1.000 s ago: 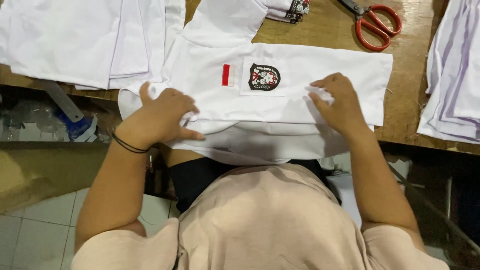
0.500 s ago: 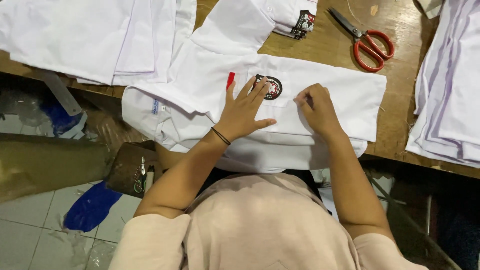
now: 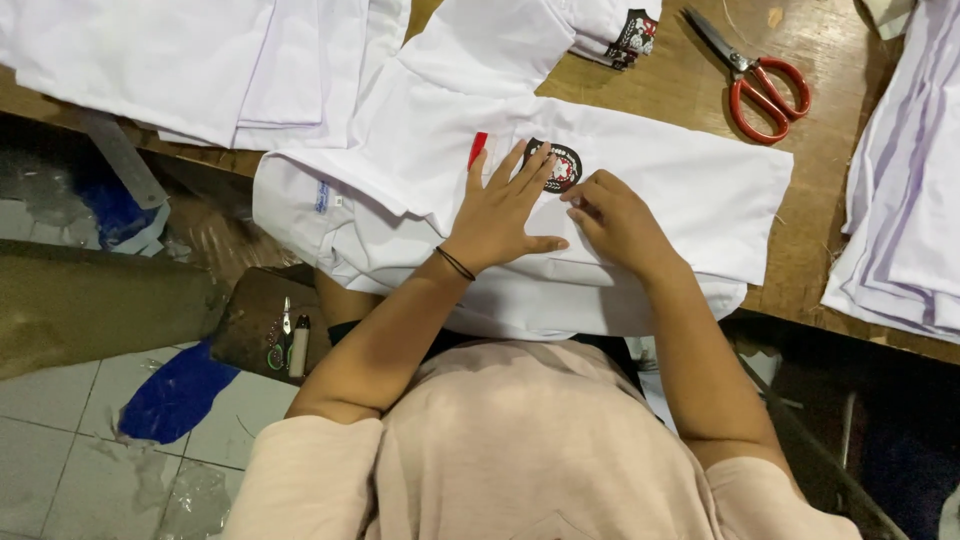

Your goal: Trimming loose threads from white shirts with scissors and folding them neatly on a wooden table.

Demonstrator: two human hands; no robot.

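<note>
A worn wooden table (image 3: 830,190) stands over a pale tiled floor (image 3: 70,440), where crumpled clear plastic (image 3: 190,495) and a blue scrap (image 3: 175,392) lie. Beneath the table, the space is dim and shadowed.

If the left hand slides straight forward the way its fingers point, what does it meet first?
The left hand lies flat on the white shirt; its fingers already reach the round dark badge, so that comes first.

wooden table (image 3: 810,215) | white shirt (image 3: 660,190) | red scissors (image 3: 762,88) | folded white stacks (image 3: 160,60), possibly shirts
</note>
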